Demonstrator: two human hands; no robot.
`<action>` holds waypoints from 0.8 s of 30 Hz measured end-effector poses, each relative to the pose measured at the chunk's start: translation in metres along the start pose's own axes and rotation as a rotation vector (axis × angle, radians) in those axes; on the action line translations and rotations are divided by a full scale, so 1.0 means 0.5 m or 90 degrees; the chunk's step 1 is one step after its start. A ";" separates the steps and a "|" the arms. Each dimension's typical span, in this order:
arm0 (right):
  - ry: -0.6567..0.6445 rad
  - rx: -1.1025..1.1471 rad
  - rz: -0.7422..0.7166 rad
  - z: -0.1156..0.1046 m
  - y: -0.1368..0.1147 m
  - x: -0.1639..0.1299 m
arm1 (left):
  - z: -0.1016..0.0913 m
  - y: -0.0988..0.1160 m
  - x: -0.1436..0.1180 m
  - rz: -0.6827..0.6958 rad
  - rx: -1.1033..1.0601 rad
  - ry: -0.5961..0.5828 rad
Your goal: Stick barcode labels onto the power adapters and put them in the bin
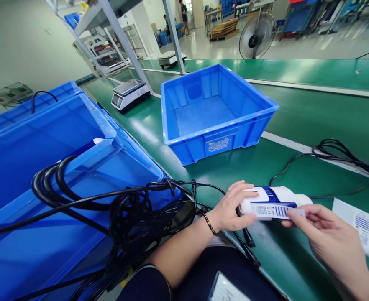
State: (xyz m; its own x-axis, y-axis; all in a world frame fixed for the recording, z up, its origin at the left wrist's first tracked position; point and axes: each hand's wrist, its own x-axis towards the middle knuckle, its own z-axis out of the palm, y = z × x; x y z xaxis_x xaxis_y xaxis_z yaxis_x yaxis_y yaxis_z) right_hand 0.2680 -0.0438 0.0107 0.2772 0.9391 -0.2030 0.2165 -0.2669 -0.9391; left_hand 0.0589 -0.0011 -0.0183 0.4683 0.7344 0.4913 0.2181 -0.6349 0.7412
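Observation:
My left hand (233, 207) grips the left end of a white and blue device (274, 200) lying on the green bench. A white barcode label (277, 210) lies along the device's near side. My right hand (324, 238) pinches the label's right end with thumb and forefinger. A black cable (297, 159) runs from behind the device toward the right.
An empty blue bin (214, 110) stands beyond the device. Stacked blue bins (46, 167) at the left hold tangled black cables (131, 213). A sheet of barcode labels (365, 230) lies at the right edge. A weighing scale (129, 94) and a fan (256, 35) stand farther back.

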 end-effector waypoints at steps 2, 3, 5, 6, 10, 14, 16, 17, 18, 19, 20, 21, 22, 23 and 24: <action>-0.002 0.001 0.000 -0.001 -0.001 -0.001 | 0.002 0.003 0.001 -0.020 -0.009 0.016; -0.004 0.001 -0.001 -0.001 -0.001 -0.002 | 0.003 0.005 0.002 -0.029 -0.014 0.026; -0.005 -0.002 -0.002 -0.001 -0.002 -0.002 | 0.008 0.009 0.003 -0.046 -0.021 0.048; -0.004 -0.003 -0.003 -0.001 -0.003 -0.001 | 0.010 0.011 0.004 -0.057 -0.023 0.059; -0.005 0.000 -0.010 0.001 -0.003 0.001 | 0.018 0.020 0.006 -0.104 -0.022 0.097; -0.005 -0.001 -0.021 0.001 -0.007 0.000 | 0.017 0.023 0.006 -0.127 -0.018 0.092; -0.008 -0.003 -0.027 0.001 -0.009 -0.001 | 0.012 0.019 0.005 -0.110 -0.017 0.062; -0.010 -0.004 -0.032 0.001 -0.010 -0.001 | 0.009 0.016 0.005 -0.097 -0.015 0.044; -0.013 -0.006 -0.039 0.001 -0.010 -0.001 | 0.005 0.013 0.004 -0.084 -0.010 0.026; -0.016 -0.008 -0.049 0.000 -0.010 -0.001 | 0.002 0.010 0.003 -0.070 -0.003 0.010; -0.020 -0.015 -0.060 -0.001 -0.009 0.000 | -0.002 0.007 0.003 -0.059 0.007 -0.004; -0.023 -0.026 -0.073 -0.003 -0.008 0.000 | -0.005 0.004 0.002 -0.050 0.018 -0.016; -0.027 -0.044 -0.088 -0.005 -0.006 0.000 | -0.008 0.002 0.002 -0.042 0.028 -0.024; -0.027 -0.069 -0.110 -0.007 -0.005 -0.001 | -0.010 0.000 0.001 -0.035 0.036 -0.029; -0.023 -0.108 -0.141 -0.009 -0.003 -0.001 | -0.011 -0.002 0.000 -0.027 0.041 -0.030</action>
State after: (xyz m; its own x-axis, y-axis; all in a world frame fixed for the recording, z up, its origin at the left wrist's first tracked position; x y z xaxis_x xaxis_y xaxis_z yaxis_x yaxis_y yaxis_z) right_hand 0.2718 -0.0450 0.0136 0.1729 0.9849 -0.0106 0.4219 -0.0838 -0.9028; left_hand 0.0540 0.0010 -0.0163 0.4973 0.7498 0.4365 0.2927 -0.6186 0.7291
